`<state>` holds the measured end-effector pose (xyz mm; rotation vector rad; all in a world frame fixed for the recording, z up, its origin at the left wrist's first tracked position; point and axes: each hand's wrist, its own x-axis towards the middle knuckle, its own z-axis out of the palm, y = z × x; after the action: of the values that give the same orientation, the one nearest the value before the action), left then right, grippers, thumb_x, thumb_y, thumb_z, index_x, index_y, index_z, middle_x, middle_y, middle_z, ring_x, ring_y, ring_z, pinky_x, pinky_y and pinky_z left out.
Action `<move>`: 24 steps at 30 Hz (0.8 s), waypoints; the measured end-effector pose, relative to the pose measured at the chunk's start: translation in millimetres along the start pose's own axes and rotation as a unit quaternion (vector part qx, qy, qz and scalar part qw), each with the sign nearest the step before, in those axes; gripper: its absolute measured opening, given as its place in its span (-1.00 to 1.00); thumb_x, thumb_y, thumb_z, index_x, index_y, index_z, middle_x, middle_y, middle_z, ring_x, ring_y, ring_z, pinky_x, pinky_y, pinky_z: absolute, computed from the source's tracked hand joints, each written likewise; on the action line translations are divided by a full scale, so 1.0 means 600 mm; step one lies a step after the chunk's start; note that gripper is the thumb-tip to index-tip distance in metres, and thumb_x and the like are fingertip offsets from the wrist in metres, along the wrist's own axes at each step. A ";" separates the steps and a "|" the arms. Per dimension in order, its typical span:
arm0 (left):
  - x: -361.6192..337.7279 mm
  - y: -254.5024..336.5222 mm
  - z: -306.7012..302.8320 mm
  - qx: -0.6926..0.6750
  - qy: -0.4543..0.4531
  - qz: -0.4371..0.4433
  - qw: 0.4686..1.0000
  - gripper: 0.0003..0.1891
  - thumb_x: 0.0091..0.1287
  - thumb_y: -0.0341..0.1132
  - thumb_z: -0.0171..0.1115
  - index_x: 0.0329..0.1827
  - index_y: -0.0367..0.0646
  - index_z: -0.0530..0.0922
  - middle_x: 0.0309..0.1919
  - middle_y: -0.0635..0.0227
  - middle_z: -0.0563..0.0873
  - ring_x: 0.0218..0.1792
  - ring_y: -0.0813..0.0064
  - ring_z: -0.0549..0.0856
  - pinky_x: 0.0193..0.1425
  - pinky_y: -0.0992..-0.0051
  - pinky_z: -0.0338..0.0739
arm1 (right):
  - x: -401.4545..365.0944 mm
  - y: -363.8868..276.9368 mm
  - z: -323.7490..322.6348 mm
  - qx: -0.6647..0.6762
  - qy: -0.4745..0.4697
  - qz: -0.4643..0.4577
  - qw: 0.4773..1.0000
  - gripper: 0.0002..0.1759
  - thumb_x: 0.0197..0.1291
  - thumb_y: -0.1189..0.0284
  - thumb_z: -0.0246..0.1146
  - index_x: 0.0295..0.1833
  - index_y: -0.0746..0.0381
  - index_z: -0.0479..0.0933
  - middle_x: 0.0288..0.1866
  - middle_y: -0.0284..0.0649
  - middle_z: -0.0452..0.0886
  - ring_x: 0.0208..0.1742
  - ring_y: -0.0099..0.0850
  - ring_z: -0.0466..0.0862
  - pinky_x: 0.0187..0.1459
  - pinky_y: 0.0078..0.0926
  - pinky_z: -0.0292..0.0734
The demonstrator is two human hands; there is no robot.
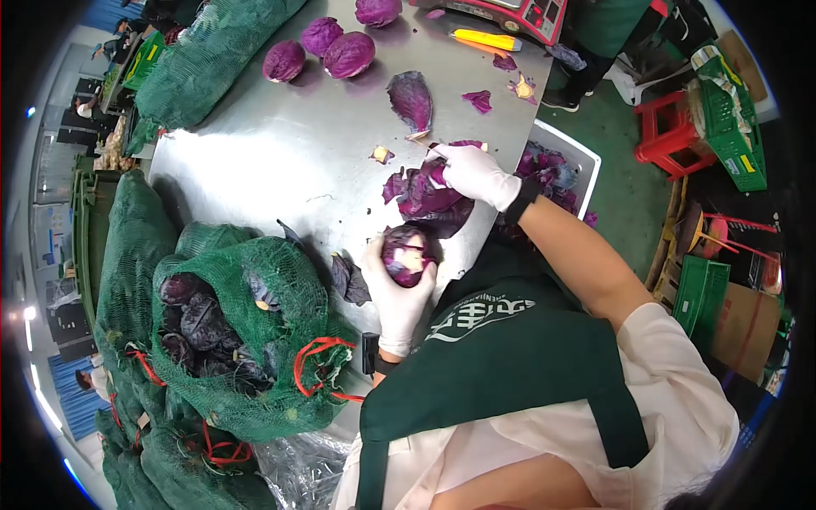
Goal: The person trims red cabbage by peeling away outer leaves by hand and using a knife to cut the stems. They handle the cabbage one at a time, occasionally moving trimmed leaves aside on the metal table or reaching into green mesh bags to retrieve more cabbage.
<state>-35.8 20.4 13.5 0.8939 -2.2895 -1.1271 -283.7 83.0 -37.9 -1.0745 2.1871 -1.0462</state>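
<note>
While a steel table (255, 153) is seen across the centre of the frame, dark cabbages (204, 323) are held in an open green net sack (246, 412) at lower left, and purple leaves (548, 166) in a white bin (580, 150) at right. Near centre, a partly peeled purple cabbage (398, 245) is grasped by the left hand (395, 302). It is best cradled steadily, pale patch exposed, fingers kept clear. Above, the right hand (482, 174) is curled; whether anything is gripped cannot be told.
</note>
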 end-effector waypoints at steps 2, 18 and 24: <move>-0.006 -0.019 -0.005 -0.075 -0.003 -0.049 0.996 -0.26 0.11 -0.44 0.44 0.39 -0.30 0.33 0.20 0.08 0.51 0.22 0.29 0.53 0.38 0.32 0.42 | -0.034 -0.065 -0.015 -0.027 -0.056 -0.030 0.998 -0.53 0.26 0.29 0.28 0.26 0.18 0.51 -0.11 0.07 0.70 -0.16 -0.05 0.73 -0.13 -0.20 0.62; 0.002 0.011 -0.003 0.057 0.025 0.004 0.998 -0.10 -0.05 -0.20 0.58 0.37 -0.28 0.31 0.28 -0.10 0.42 0.34 -0.13 0.43 0.42 0.13 0.40 | -0.078 -0.117 0.043 -0.080 -0.010 -0.176 0.981 -0.86 0.12 0.45 0.38 -0.32 0.25 0.56 -0.48 -0.03 0.63 -0.44 -0.03 0.69 -0.40 -0.16 0.57; -0.015 0.010 -0.008 0.057 -0.001 0.042 0.997 -0.10 -0.09 -0.20 0.59 0.35 -0.28 0.33 0.26 -0.07 0.43 0.32 -0.14 0.43 0.39 0.10 0.41 | -0.025 -0.039 0.050 -0.127 0.121 -0.130 0.976 -0.89 0.16 0.48 0.30 -0.35 0.28 0.55 -0.50 0.04 0.62 -0.44 0.05 0.67 -0.37 -0.08 0.55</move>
<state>-28.5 27.3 20.5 0.8293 -2.3890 -0.9701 -243.9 73.5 -35.3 -1.4466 2.4749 -1.0755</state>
